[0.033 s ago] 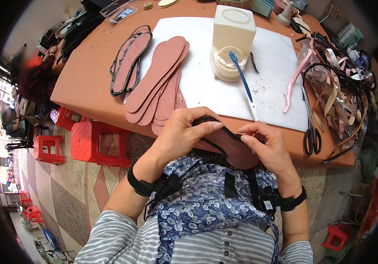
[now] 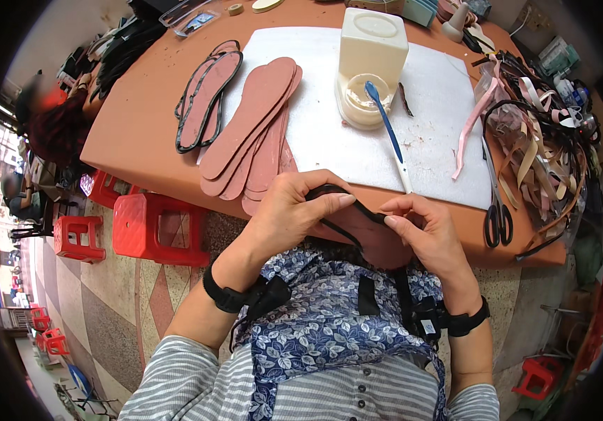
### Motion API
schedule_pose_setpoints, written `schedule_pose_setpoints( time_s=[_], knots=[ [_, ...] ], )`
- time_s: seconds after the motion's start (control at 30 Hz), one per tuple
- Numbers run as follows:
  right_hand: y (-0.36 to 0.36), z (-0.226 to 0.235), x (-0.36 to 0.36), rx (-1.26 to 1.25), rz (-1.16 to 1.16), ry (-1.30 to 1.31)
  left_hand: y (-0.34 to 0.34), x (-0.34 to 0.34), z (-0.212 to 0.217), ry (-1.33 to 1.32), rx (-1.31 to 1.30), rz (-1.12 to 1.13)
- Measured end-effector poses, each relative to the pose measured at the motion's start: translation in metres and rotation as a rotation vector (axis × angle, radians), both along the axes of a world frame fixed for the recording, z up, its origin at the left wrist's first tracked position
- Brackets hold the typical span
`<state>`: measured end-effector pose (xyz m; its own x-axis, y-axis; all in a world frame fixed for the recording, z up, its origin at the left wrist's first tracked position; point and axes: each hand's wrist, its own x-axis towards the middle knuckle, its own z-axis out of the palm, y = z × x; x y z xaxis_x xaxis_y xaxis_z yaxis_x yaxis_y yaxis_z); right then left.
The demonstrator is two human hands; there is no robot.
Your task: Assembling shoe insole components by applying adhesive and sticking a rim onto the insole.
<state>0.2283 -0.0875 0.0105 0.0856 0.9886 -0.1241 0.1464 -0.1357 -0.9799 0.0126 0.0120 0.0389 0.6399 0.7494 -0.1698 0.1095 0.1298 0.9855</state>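
Between my two hands, at the table's near edge, is a dark pinkish insole [image 2: 384,247] with a black strip along its edge. My left hand [image 2: 293,210] grips its left end, thumb on top and fingers curled behind. On the other side, my right hand [image 2: 424,228] pinches the black strip at the insole's edge between thumb and forefinger. A fanned stack of pink insoles [image 2: 252,126] lies just beyond my left hand. Farther left, several insoles with black edging [image 2: 210,98] are piled together.
A white foam sheet [image 2: 308,84] carries a cream container [image 2: 373,49] with a glue cup [image 2: 364,112] and a blue-and-white brush [image 2: 387,130]. Black-handled scissors [image 2: 498,221] and a tangle of strips [image 2: 536,140] lie right. Red stools [image 2: 148,228] stand left; a person [image 2: 59,126] sits beyond.
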Motion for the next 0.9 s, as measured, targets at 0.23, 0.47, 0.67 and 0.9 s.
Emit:
schedule_pose_setpoints(
  time_s=[0.23, 0.47, 0.67, 0.9],
  knots=[
    [-0.0017, -0.0042, 0.0062, -0.038, -0.026, 0.109, 0.0034, -0.0036, -0.0026, -0.017, 0.067, -0.009],
    [-0.0026, -0.0073, 0.0076, -0.037, -0.032, 0.113, 0.003, -0.0038, -0.0028, -0.029, 0.014, 0.035],
    [-0.0031, -0.0084, 0.0057, 0.005, -0.028, 0.09, 0.0032, -0.0041, -0.006, -0.025, 0.081, 0.041],
    [-0.0029, -0.0066, 0.0032, 0.064, -0.027, -0.104, 0.0018, -0.0061, -0.0058, -0.031, 0.088, 0.074]
  ],
)
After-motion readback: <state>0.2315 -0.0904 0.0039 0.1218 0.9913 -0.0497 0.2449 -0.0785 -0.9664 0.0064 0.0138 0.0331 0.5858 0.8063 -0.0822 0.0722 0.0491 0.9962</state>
